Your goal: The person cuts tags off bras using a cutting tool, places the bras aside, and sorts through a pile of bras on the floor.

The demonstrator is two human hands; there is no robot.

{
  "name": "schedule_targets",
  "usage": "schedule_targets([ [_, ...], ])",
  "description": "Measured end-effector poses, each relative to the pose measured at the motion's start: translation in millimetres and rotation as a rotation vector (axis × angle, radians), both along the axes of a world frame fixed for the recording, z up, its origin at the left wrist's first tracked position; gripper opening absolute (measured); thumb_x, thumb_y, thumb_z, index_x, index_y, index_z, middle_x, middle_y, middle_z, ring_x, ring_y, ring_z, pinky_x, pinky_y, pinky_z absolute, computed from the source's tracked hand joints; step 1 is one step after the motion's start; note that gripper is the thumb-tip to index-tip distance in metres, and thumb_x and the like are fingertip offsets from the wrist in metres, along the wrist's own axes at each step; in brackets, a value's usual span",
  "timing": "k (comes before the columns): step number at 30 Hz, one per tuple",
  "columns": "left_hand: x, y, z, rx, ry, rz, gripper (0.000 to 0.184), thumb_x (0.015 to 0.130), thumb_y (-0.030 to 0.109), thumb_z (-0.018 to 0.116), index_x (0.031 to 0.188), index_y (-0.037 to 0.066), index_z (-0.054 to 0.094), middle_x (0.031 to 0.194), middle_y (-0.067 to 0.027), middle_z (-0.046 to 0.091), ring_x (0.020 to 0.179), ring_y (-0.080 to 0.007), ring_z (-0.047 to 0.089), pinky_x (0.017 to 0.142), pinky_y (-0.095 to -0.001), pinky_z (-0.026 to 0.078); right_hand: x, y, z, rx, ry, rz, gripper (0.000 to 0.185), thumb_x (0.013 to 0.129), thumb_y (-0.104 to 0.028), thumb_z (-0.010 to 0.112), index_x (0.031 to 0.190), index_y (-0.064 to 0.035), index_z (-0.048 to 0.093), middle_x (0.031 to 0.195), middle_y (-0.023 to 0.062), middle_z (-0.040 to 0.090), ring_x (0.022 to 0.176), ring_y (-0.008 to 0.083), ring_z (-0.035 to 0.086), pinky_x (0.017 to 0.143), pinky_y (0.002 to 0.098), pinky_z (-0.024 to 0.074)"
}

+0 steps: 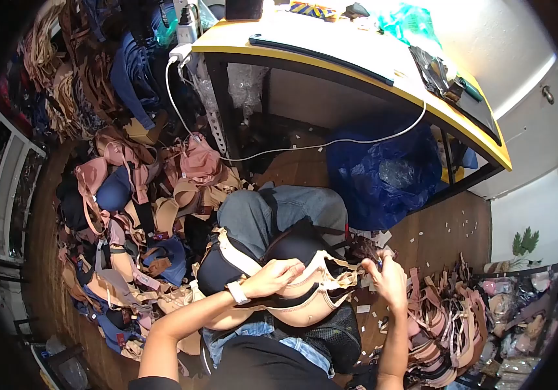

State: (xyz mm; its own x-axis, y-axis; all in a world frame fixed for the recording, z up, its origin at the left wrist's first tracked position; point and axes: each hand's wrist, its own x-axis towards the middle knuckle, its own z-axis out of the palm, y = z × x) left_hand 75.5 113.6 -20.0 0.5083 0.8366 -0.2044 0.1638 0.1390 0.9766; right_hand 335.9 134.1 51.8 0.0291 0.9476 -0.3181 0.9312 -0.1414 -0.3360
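Several stacked bras (308, 307), beige and black, lie across my lap over blue jeans (243, 214). My left hand (274, 277), with a pale watch (237, 292) on the wrist, lies on the cups with its fingers extended. At the stack's right end, my right hand (389, 279) is closed in a pinch at the gathered beige band ends (345, 279). A small blue-tipped item shows at its fingers, too small to name. Beside that hand is a dark reddish bundle (362, 249), whose kind I cannot make out.
A big heap of bras (129, 253) covers the floor at left. Another pile (445, 318) lies at right. Ahead stands a yellow-edged table (331, 68), a white cable (279, 153) hanging from it. Under it sits a blue plastic bag (383, 175). Paper scraps dot the floor.
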Motion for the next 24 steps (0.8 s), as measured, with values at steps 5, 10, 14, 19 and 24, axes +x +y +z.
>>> schedule_targets([
  [5,-6.6,9.6,9.9,-0.312,-0.365,-0.126,0.019,0.089,0.017,0.051,0.091,-0.001,0.058,0.075,0.0032,0.057,0.068,-0.0025,0.044,0.057,-0.0219,0.038,-87.5,-22.0,20.0,0.351,0.383,0.246,0.031,0.085,-0.019,0.050,0.112,-0.0036,0.050,0.088,0.0173,0.058,0.076,0.0330,0.060,0.068,0.0394,0.0481],
  [10,-11.2,8.8,-8.2,-0.351,-0.344,0.159,0.013,0.084,0.010,0.055,0.092,0.001,0.062,0.081,0.0040,0.059,0.071,-0.0024,0.049,0.064,-0.0168,0.039,-106.4,-35.5,-11.7,0.603,0.202,0.435,0.036,0.080,-0.017,0.059,0.113,-0.0038,0.051,0.084,0.0160,0.060,0.069,0.0281,0.061,0.058,0.0341,0.0480],
  [14,-12.3,13.5,3.2,-0.457,-0.357,0.276,0.014,0.085,0.014,0.057,0.091,0.002,0.062,0.086,0.0030,0.060,0.079,-0.0031,0.051,0.072,-0.0179,0.041,-85.0,-50.7,-16.3,0.458,0.103,0.372,0.031,0.082,-0.020,0.056,0.109,-0.0046,0.054,0.082,0.0164,0.061,0.064,0.0294,0.060,0.056,0.0366,0.0474],
  [19,-7.4,15.3,7.2,-0.476,-0.393,0.346,0.014,0.084,0.013,0.059,0.092,0.003,0.062,0.086,0.0021,0.061,0.077,-0.0031,0.053,0.070,-0.0170,0.043,-87.6,-51.6,-19.6,0.492,0.124,0.340,0.030,0.083,-0.020,0.054,0.109,-0.0042,0.054,0.085,0.0165,0.062,0.067,0.0304,0.061,0.059,0.0373,0.0477],
  [24,-3.6,15.2,14.1,-0.392,-0.224,0.347,0.018,0.079,0.016,0.065,0.091,0.002,0.063,0.082,0.0024,0.061,0.074,-0.0030,0.052,0.069,-0.0172,0.042,-88.6,-52.2,-20.8,0.482,0.143,0.312,0.030,0.084,-0.020,0.053,0.109,-0.0033,0.054,0.088,0.0176,0.062,0.074,0.0311,0.061,0.064,0.0382,0.0475],
])
